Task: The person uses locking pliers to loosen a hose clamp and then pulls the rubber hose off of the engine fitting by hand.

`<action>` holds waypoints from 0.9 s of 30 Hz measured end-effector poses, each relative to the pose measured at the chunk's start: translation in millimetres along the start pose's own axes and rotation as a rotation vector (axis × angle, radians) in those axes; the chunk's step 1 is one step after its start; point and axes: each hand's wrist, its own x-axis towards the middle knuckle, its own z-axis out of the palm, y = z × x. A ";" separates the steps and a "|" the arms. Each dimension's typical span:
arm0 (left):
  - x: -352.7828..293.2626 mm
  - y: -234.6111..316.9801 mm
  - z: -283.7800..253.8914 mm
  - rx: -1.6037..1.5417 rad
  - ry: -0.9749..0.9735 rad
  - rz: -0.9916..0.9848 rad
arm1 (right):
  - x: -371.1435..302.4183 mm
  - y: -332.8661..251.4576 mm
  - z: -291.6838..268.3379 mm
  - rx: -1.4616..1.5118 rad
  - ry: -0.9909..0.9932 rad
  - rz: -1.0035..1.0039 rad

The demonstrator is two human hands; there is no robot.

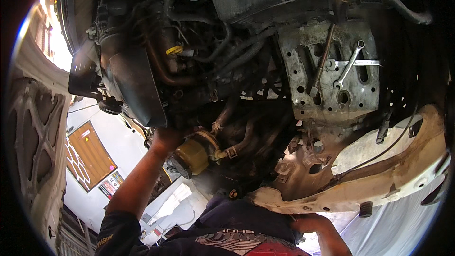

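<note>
My left hand (167, 139) reaches up into the engine bay, below the lower end of a black plastic shield (135, 85). Its fingers are hidden there, so what they hold or touch does not show. Just right of that wrist is a yellowed fluid reservoir (195, 156) with a black cap, and hoses are clamped near it. My right hand (302, 222) is low in the picture, beside the edge of the pale, rusty body panel (284, 203). Its wrist is bent inward, and its fingers are mostly out of sight.
On a perforated metal plate (303, 106) at upper right lie two wrenches, one a combination wrench (350, 64), and a rusty long-handled tool (324, 59). A yellow pull ring (174, 50) stands among dark hoses. The raised hood (35, 132) is at far left.
</note>
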 end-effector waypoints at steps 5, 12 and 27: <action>-0.6 -1.0 -10.0 -0.646 -0.201 -0.375 | -16.4 5.7 -3.1 0.104 0.028 0.011; -1.4 -52.4 -16.4 -0.643 -0.321 -0.400 | -30.1 2.6 -20.4 0.099 0.028 0.040; 9.8 -21.2 -31.1 -0.604 -0.379 -0.708 | -55.2 -58.6 -41.2 -0.177 0.055 0.067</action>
